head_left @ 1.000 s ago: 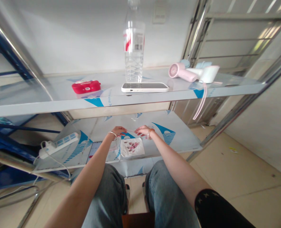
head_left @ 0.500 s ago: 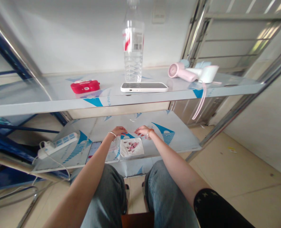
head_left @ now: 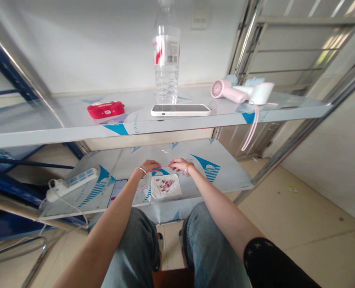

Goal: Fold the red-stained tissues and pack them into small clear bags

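Over the lower shelf, my left hand [head_left: 151, 165] and my right hand [head_left: 179, 164] face each other with a small gap between their fingertips. Both are closed in a pinch. A thin pinkish string [head_left: 164, 167] seems to run from one to the other, too fine to make out well. Just below them lies a white tissue [head_left: 156, 191], flat on the shelf, with a cluster of small dark red and pink beads [head_left: 167, 185] on it. A clear plastic bag [head_left: 143, 185] is beside the tissue, partly behind my left wrist.
A phone [head_left: 118, 189] and a white power strip [head_left: 75, 183] lie left on the lower shelf [head_left: 189, 150]. The upper shelf [head_left: 177, 125] carries a red case [head_left: 105, 109], a bottle [head_left: 167, 68], a white-edged phone [head_left: 180, 110] and a pink handheld fan [head_left: 228, 91].
Both hands keep nearly the same place and pinch. The whole view has shifted very slightly, with the upper-shelf things a little further left.
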{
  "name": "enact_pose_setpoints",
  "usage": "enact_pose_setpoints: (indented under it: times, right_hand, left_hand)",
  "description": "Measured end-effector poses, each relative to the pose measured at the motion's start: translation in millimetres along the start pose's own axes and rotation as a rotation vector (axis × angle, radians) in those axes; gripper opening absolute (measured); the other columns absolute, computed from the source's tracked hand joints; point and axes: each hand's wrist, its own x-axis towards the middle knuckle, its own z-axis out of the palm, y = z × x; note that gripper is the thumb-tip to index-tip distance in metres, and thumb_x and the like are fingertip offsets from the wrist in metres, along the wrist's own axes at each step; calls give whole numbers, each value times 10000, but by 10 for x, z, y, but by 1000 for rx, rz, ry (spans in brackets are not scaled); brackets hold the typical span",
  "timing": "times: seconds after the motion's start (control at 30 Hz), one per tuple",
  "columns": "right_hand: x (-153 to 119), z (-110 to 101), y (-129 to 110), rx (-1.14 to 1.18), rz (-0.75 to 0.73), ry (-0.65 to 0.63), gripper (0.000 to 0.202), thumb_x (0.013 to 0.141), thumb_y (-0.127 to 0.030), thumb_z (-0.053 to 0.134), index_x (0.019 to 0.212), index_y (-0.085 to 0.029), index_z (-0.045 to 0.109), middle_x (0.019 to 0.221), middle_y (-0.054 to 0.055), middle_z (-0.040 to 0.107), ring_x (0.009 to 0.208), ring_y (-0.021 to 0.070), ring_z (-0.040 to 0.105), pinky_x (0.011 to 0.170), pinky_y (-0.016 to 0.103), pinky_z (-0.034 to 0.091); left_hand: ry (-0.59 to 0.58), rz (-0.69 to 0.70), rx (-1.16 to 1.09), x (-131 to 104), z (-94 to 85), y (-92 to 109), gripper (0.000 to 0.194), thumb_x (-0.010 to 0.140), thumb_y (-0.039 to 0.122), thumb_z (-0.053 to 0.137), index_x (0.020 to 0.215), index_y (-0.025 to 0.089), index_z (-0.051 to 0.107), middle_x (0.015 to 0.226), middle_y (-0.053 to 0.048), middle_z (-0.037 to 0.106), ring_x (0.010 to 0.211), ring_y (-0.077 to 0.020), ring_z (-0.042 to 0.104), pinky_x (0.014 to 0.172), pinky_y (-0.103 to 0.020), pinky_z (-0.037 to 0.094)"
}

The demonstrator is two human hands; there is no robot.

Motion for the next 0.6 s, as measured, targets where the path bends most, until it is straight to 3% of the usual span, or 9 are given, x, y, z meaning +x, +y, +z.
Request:
enact_pose_setpoints:
  times: [0.23,0.4,0.6]
  right_hand:
    - [64,0,26,-27,-31,-22,37,764,-167,634,779,-168,667,775,25,700,695,101,628,550,148,424]
    - [35,-8,-1,-53,-36,-18,69,768,-160,616,793,-178,678,812,29,706,729,104,632,552,144,428]
    - [-80,1,-64,-25,13,-23,134,784,-262,624,857,-177,697,824,40,712,750,120,630,558,161,418]
  left_hand:
    - [26,36,-14,56,16,19,74,641,195,640,658,148,695,701,-19,701,717,-145,630,652,-222,459]
    - [50,52,-41,62,27,17,63,654,169,631,634,147,686,673,-17,697,690,-134,623,677,-223,478]
    - [31,51,-9,13,26,40,78,666,203,637,687,155,695,739,-17,709,724,-136,630,674,-214,458]
